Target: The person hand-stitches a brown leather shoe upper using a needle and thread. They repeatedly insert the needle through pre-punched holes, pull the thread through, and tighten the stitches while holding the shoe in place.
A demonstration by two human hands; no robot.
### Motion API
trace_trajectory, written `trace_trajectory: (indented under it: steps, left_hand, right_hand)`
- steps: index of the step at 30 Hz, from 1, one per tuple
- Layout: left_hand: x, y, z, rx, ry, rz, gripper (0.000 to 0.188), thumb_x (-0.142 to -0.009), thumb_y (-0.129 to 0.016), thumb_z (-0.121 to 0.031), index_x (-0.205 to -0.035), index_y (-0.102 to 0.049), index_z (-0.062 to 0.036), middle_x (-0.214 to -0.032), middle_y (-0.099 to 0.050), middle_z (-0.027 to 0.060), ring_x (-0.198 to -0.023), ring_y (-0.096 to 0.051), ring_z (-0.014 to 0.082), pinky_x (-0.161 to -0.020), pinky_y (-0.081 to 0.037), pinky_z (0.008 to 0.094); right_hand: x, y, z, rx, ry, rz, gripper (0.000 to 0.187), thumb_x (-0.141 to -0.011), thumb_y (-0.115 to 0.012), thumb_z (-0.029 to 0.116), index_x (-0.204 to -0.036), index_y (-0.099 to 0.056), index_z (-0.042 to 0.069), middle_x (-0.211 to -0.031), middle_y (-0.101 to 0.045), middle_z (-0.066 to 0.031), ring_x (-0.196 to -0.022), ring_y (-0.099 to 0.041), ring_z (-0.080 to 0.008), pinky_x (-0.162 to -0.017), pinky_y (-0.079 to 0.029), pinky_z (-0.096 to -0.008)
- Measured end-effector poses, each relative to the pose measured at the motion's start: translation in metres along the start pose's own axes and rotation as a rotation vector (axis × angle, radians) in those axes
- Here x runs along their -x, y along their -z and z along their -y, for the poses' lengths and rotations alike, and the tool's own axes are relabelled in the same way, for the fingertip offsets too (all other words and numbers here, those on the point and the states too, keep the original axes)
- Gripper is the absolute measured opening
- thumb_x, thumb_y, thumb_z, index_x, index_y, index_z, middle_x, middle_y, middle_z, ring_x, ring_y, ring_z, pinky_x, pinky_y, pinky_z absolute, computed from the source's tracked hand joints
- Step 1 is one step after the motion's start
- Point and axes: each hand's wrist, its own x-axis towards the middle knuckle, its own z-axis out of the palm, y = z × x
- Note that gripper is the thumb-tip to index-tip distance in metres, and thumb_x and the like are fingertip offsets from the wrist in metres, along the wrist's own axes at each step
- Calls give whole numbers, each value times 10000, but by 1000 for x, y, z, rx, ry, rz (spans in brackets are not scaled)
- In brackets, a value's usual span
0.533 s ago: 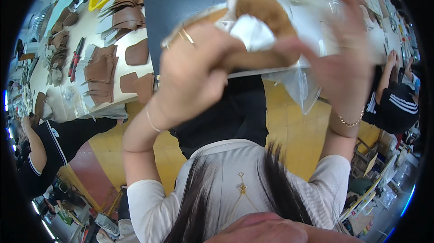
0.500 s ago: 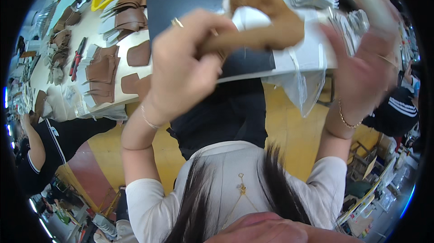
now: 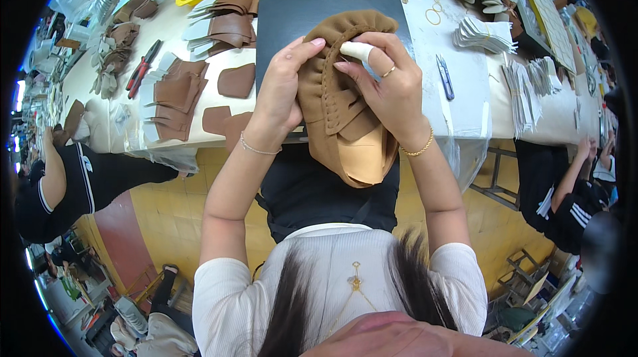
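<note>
One shoe [image 3: 315,94], likely light, soft: best held where our left hand [image 3: 283,81] clasps its side; right hand [image 3: 399,88] half closed, grip unclear.

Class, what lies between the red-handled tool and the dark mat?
In the head view, a fanned stack of brown and white pieces lies next to the red-handled tool, then one separate brown piece before the dark mat.

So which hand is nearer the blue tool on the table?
Right. The right hand is just left of the blue tool; the left hand is farther left, across the brown shoe.
</note>
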Motion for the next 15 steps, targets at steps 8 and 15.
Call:
trace_trajectory:
  steps: [8,15]
  left_hand:
    - [-10,18,-2,-77,-19,-38,311,-955,-626,-268,-1113,-627,0,-982,-690,64,-843,-668,116,-755,-554,241]
    - [-6,29,3,0,63,-24,350,-978,-579,-293,-1159,-611,5,-1051,-684,93,-909,-672,143,-811,-559,287]
  right_hand:
    - [3,-6,4,-91,207,0,187,-755,-753,-13,-902,-640,1,-915,-643,-101,-765,-639,-269,-673,-527,-350]
    - [15,-10,6,-337,-139,-13,268,-772,-755,-10,-1003,-622,16,-986,-688,-121,-875,-692,-247,-725,-549,-316]
